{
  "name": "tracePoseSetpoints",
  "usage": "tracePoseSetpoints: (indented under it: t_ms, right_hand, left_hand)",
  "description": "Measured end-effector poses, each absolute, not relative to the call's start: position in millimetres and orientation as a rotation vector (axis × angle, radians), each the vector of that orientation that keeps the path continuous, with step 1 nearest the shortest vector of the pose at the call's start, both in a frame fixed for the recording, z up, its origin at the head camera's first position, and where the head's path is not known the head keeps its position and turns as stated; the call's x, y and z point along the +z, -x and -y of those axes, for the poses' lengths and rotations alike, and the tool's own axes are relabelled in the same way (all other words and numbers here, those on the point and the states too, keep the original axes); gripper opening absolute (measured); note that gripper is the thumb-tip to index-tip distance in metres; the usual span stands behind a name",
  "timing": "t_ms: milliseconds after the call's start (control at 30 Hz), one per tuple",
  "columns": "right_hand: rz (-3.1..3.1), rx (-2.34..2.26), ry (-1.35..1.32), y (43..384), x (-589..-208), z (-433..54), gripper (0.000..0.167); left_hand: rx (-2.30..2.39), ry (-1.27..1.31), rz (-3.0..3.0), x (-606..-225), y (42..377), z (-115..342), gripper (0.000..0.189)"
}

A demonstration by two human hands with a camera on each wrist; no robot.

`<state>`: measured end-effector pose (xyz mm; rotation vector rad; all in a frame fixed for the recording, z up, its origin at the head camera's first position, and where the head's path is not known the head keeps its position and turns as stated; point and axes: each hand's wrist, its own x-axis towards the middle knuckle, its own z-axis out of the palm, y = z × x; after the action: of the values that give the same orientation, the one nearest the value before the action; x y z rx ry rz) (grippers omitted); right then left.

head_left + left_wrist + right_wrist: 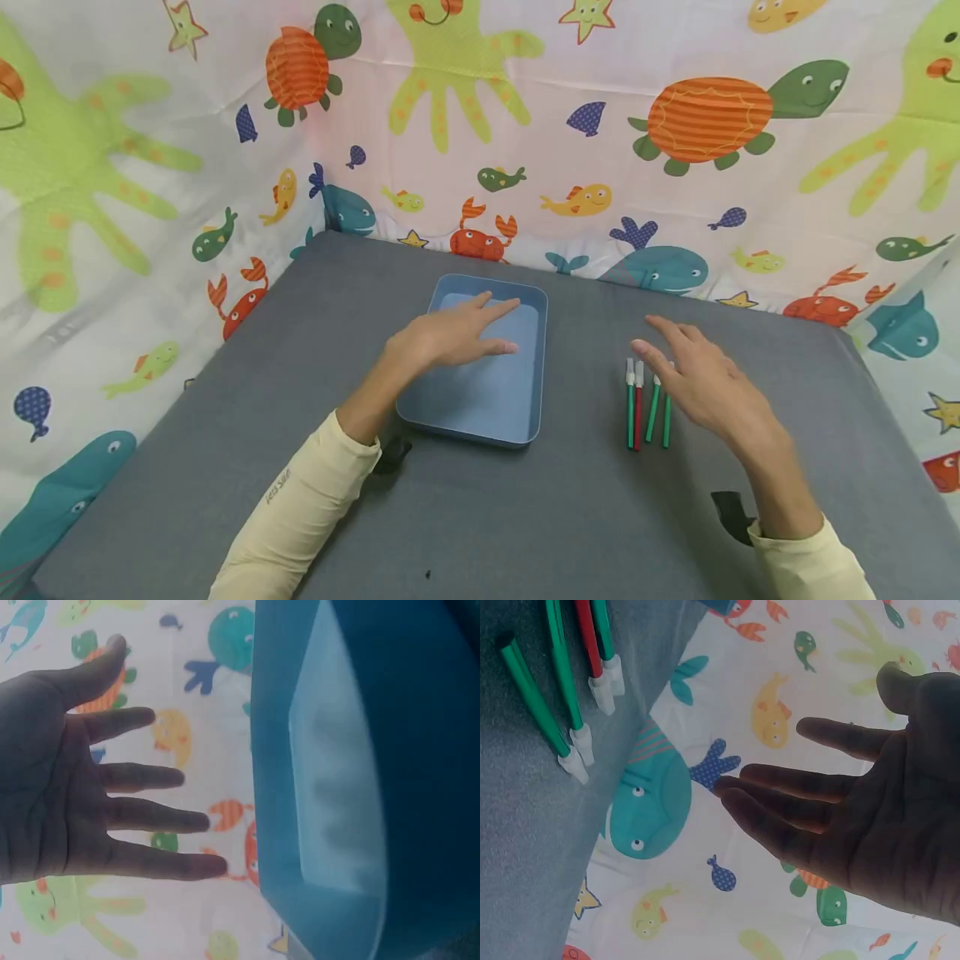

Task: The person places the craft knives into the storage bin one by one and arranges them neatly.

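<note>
A shallow blue tray (480,421) lies on the grey table, and my left hand (450,333) is held above it with fingers spread, holding nothing. The left wrist view shows that palm (45,787) beside the tray's wall (274,787). To the right of the tray, several slim marker pens lie side by side: one red pen (638,417) among green pens (631,412), all with white ends pointing away from me. My right hand (705,375) hovers over the rightmost green pen (667,429), fingers extended and nothing in them, partly covering the white ends of the right-hand pens.
The grey cloth-covered table (585,517) meets a white curtain (525,167) printed with sea animals at the back and sides. Black straps (731,512) show by both wrists. A tiny dark speck (428,574) lies near the front.
</note>
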<state>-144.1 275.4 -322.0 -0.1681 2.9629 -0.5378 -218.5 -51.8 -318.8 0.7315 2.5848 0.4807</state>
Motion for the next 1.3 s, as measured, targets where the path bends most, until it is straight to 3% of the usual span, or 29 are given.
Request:
tracePoseSetpoints:
  t_ms: [167, 400, 533, 967, 1100, 1300]
  right_hand:
    - [-2.967, -0.497, 0.16, 147, -327, -275, 0.079]
    - [-2.975, -0.481, 0.203, 149, -343, -278, 0.032]
    - [-2.896, -0.466, 0.153, 153, -351, -279, 0.019]
    - [-2.794, -0.458, -0.018, 164, -373, -274, 0.017]
    - [-2.789, -0.427, -0.039, 167, -374, -270, 0.023]
    - [-2.834, -0.399, -0.06, 168, -377, -263, 0.031]
  left_hand:
    - [0.487, -0.632, -2.638, -317, 233, 64, 0.072]
    - [0.521, -0.423, -2.73, -314, 251, 78, 0.071]
    - [0.486, -0.332, -2.721, -318, 260, 87, 0.073]
    - [0.465, -0.238, -2.523, -336, 277, 110, 0.038]
    - [0.508, -0.255, -2.496, -342, 279, 113, 0.026]
    - [0.482, -0.305, -2.479, -345, 280, 113, 0.03]
